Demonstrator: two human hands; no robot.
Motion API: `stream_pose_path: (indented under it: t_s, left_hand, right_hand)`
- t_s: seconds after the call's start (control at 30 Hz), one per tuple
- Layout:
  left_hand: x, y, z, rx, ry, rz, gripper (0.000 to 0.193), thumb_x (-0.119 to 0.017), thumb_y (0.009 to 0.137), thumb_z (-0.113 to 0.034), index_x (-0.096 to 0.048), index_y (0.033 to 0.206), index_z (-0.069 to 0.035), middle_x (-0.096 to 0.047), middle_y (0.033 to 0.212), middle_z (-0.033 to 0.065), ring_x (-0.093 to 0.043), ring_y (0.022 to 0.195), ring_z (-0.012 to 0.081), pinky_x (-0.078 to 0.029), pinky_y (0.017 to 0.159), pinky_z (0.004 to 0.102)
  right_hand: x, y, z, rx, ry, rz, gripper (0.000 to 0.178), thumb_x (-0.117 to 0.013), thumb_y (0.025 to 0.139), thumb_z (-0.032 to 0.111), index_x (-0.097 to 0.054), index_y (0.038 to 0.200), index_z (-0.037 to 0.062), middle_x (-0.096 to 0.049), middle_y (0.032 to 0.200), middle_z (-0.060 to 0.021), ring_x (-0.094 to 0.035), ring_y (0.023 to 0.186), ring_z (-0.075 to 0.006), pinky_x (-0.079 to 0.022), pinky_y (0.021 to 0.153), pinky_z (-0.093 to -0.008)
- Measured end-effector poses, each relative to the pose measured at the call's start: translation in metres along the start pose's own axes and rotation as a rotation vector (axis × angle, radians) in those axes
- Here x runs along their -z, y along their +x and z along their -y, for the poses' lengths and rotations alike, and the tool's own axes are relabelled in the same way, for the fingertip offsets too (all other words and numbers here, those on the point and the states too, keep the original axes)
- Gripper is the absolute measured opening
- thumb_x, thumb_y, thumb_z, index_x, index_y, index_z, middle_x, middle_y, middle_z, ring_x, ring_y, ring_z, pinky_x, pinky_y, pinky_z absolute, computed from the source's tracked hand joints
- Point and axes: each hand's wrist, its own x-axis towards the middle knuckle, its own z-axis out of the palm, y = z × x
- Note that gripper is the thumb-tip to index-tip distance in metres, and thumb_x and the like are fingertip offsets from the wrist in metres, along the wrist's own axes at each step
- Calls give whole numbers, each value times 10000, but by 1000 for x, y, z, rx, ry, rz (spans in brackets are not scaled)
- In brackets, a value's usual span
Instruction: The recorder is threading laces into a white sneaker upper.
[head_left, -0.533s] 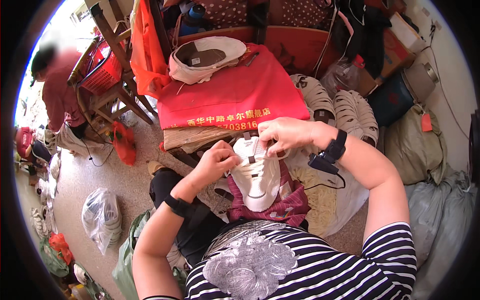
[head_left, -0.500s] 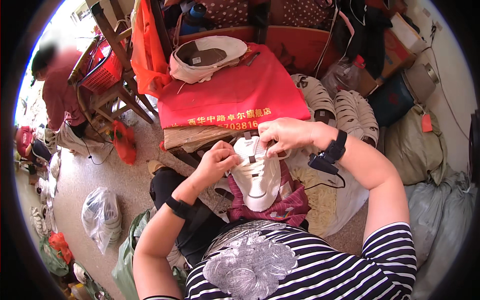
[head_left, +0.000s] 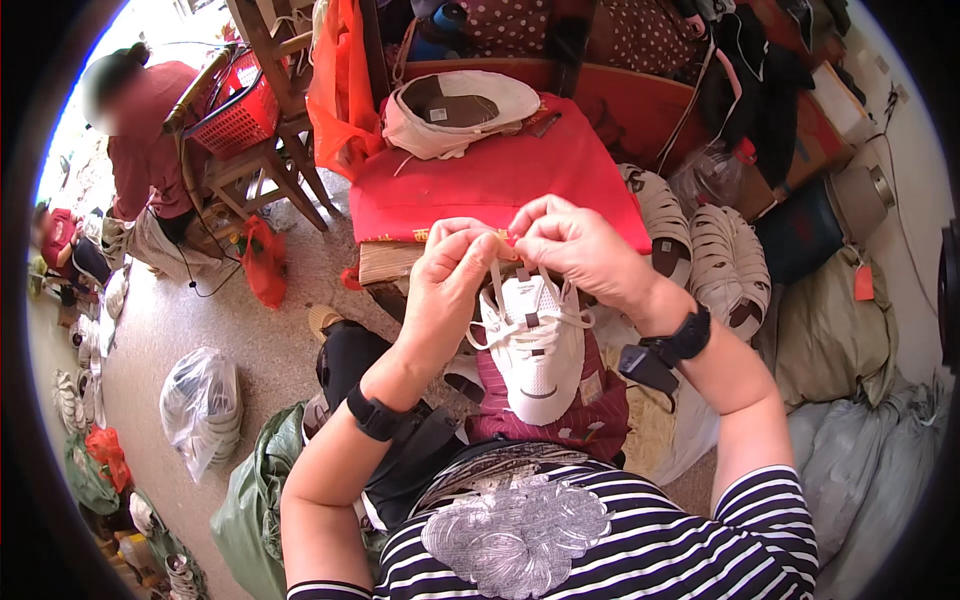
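A white sneaker [head_left: 535, 372] rests on a dark red striped cloth [head_left: 600, 405] over my lap, its toe toward me. White laces cross its tongue and hang loose at both sides. Beyond the tongue, my left hand [head_left: 450, 270] is closed in a pinch on a shoelace [head_left: 496, 282] that rises from the shoe. My right hand [head_left: 580, 250] pinches lace as well, its fingertips nearly meeting the left ones. The lace ends between the fingers are too small to make out.
Ahead stands a low bench with a red cover [head_left: 480, 185], bearing an unlaced white shoe [head_left: 460, 110]. More pale shoes [head_left: 728, 265] stand at the right. A clear bag of shoes [head_left: 203, 410] lies on the floor at left. Another person [head_left: 150, 130] sits at the far left.
Both hands have lifted off the shoe's sides and come together beyond its tongue, drawing lace up with them. The view has shifted slightly left.
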Motion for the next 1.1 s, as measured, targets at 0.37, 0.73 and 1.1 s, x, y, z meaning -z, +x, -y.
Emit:
stream_pose_path:
  t_s: [0.37, 0.73, 1.1]
  left_hand:
    - [-6, -25, 31, 291, -108, -143, 234, -490, 1037, -248, -592, 959, -52, -539, 708, -32, -467, 602, 35, -385, 567, 181]
    - [-20, -38, 32, 412, -488, 58, 238, -511, 1023, -247, -629, 1003, -41, -649, 890, 29, -562, 746, 76, -442, 678, 228]
    - [66, -28, 48, 429, 211, -109, 316, -554, 988, -266, -698, 854, -19, -499, 600, -54, -410, 530, 36, -323, 503, 213]
  right_hand:
    - [-18, -7, -19, -51, 305, 93, 183, -603, 975, 175, -666, 943, 6, -677, 888, -14, -620, 857, -80, -504, 774, -242]
    - [-29, -14, -23, -81, 382, -66, 135, -550, 991, 114, -625, 969, 4, -645, 855, -40, -596, 714, -98, -497, 660, -232]
    - [70, -73, -88, -34, -271, -402, 181, -486, 983, 67, -467, 1148, -4, -635, 723, -47, -556, 611, -89, -453, 563, -248]
